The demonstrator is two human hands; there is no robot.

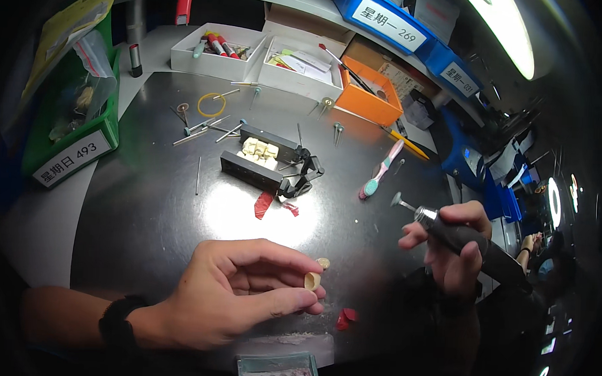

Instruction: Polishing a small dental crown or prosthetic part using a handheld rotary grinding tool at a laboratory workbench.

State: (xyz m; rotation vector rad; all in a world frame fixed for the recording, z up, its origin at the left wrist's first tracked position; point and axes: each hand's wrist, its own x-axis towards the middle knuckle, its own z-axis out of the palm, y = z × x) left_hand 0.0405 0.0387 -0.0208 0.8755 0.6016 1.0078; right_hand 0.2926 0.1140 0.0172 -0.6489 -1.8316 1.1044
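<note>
Between the thumb and fingers of my left hand (pixel 249 293) is a small cream dental crown (pixel 312 281), its hollow side showing. Another small tooth-coloured piece (pixel 323 263) is just beyond those fingertips. My right hand (pixel 456 252) grips a dark rotary handpiece (pixel 450 231), whose small round grinding tip (pixel 397 199) points to the left, raised and apart from the crown. Farther back, a black hinged articulator (pixel 254 174) lies on the table with a cream tooth model (pixel 259 152) in it. Red articulating-paper scraps (pixel 263 205) rest close to it.
Loose metal burs (pixel 197 177) and a yellow rubber band (pixel 212 105) lie at the back left. A pink-and-green toothbrush (pixel 381 170) is right of centre. White boxes (pixel 216 63), an orange box (pixel 368 103) and a green bin (pixel 108 139) edge the dark table. A perforated tray (pixel 279 372) sits in front.
</note>
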